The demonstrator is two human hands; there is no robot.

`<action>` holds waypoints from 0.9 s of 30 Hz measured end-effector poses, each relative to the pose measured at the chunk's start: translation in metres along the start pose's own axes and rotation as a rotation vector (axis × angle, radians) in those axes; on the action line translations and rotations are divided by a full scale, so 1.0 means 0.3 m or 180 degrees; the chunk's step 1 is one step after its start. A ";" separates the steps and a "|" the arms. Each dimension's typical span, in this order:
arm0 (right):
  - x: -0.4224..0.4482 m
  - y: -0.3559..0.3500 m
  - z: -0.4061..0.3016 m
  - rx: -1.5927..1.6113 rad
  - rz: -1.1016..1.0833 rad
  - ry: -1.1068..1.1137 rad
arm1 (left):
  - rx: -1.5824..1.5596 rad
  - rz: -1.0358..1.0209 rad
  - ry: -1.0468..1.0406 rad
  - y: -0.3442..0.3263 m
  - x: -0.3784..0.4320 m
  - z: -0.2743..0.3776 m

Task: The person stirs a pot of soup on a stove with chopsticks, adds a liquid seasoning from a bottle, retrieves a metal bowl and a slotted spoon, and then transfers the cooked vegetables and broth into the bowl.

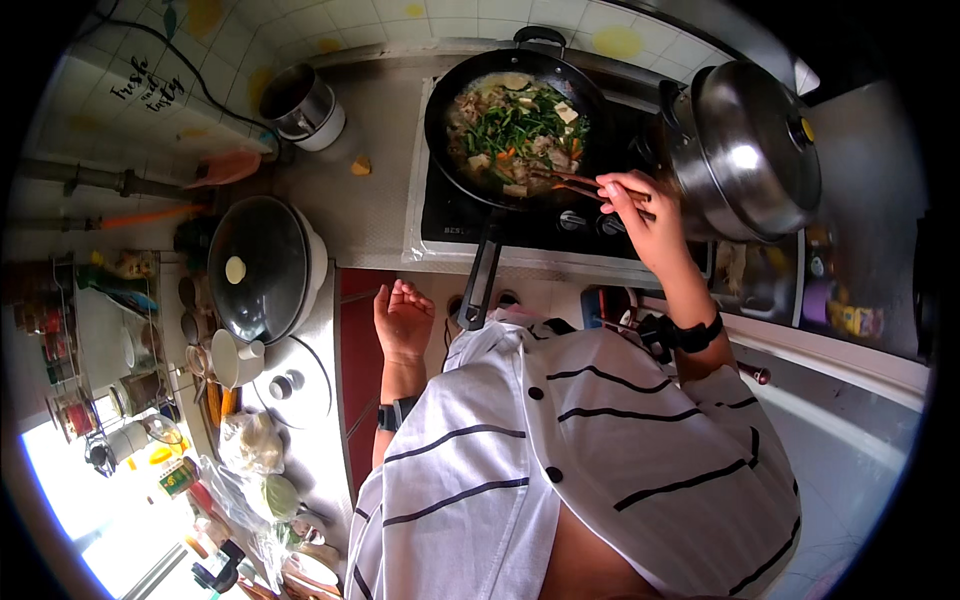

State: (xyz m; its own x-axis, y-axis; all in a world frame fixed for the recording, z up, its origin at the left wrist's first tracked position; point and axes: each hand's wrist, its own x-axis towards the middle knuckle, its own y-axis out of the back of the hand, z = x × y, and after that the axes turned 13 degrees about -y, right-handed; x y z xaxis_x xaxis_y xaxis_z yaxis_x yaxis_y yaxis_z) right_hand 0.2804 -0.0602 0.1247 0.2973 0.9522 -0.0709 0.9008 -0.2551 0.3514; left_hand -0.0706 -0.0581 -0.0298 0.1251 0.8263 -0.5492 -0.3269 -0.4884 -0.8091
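A pair of brown chopsticks point(581, 182) is held in my right hand point(646, 217), their tips among the food at the near right side of a black wok point(435, 142). The wok sits on a black gas cooktop point(457, 217), with its long handle point(484, 274) pointing toward me. Chopped green vegetables point(510, 124) lie in it with pale tofu pieces point(565, 112), bits of meat and orange slivers, in some liquid. My left hand point(405, 319) hangs in front of the counter edge, palm up, fingers loosely curled and holding nothing.
A lidded steel pot point(750, 150) stands right of the wok. On the left counter are an electric pan with a dark glass lid point(259, 285), a white mug point(236, 358) and bagged vegetables point(251, 442). A metal container point(300, 105) and a small yellowish piece point(361, 165) lie farther back.
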 end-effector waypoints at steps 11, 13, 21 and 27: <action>-0.009 -0.067 0.059 -0.0779 0.0094 0.0605 | 0.0179 -0.0190 0.0123 -0.033 0.028 0.043; 0.017 -0.090 0.074 -0.1012 -0.0107 0.0557 | 0.0163 -0.0289 0.0205 -0.030 0.034 0.050; -0.005 -0.092 0.091 -0.0596 -0.0033 0.0089 | 0.0212 -0.0096 0.0288 -0.014 0.056 0.059; -0.019 -0.097 0.112 0.0243 0.0079 -0.0107 | 0.0219 -0.0067 0.0380 -0.005 0.080 0.063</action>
State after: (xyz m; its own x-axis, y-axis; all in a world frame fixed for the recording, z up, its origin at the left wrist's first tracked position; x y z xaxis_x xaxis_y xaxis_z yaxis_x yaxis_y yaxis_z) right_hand 0.2632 -0.0640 0.0834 0.3291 0.9395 -0.0949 0.9142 -0.2918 0.2814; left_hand -0.0849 -0.0322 -0.0378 0.2419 0.7949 -0.5565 -0.3860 -0.4473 -0.8068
